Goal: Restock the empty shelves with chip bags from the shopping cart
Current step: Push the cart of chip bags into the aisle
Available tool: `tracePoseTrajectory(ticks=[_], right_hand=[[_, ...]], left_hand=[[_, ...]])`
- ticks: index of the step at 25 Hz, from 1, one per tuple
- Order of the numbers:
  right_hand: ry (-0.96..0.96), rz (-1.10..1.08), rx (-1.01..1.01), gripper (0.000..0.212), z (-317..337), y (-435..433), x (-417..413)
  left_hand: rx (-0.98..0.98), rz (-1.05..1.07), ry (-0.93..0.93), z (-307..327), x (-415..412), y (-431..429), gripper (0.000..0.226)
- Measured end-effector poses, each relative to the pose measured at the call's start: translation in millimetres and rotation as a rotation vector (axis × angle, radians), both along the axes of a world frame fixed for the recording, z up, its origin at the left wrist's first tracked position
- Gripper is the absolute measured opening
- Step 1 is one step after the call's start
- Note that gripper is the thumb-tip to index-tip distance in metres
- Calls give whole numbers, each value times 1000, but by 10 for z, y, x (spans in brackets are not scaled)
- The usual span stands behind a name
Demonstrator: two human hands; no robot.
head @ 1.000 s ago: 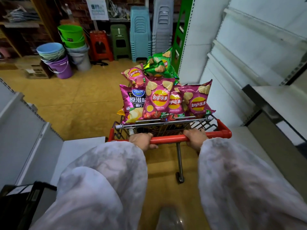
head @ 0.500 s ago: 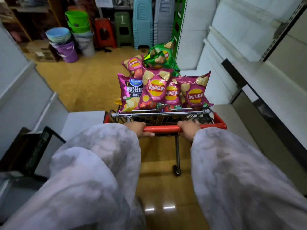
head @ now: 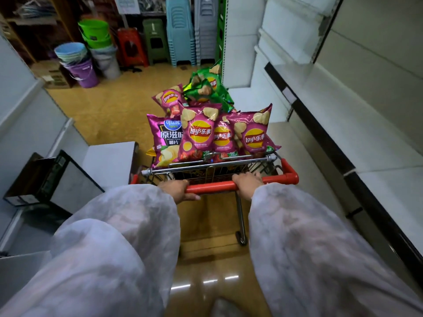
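A wire shopping cart with a red handle bar stands in the aisle in front of me. It is piled with several magenta chip bags at the near end and green chip bags at the far end. My left hand grips the handle bar left of centre. My right hand grips it right of centre. White sleeves cover both arms. Bare white shelves run along the right side, with black edge strips.
A white shelving unit lines the left side, with a low white base and a dark box beside it. Stacked buckets, plastic stools and a cardboard box stand at the aisle's far end.
The cart has rolled forward along the aisle with both hands on the handle; the shelves on both sides have slid closer and the view has tipped slightly.
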State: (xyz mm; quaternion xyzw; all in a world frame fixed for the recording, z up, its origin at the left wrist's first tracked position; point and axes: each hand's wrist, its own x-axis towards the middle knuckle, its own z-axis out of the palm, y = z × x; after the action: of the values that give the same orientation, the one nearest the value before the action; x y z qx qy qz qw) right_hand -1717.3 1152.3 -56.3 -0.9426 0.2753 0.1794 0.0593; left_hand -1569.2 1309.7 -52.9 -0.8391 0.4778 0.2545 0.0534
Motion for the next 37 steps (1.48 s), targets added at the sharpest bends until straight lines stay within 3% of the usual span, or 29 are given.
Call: tracePoseTrajectory(ticks=[7,19,31,37], right_hand=[[-77,-37,-26,30,-32,618,-1014],[-66,-85,47,26,20,1901,-2678],[-77,-58,32,33,-49,2909,-4356],[-84,-57,36,32,-11,3410,-5211]], left_hand=[[-38,123,79,-16,-973,564,66],[13,70,106,-73,-2490,1740,67],[2,87,-10,-55,-4243,2805,65],[23,97,17,-39,-5097,3270,64]])
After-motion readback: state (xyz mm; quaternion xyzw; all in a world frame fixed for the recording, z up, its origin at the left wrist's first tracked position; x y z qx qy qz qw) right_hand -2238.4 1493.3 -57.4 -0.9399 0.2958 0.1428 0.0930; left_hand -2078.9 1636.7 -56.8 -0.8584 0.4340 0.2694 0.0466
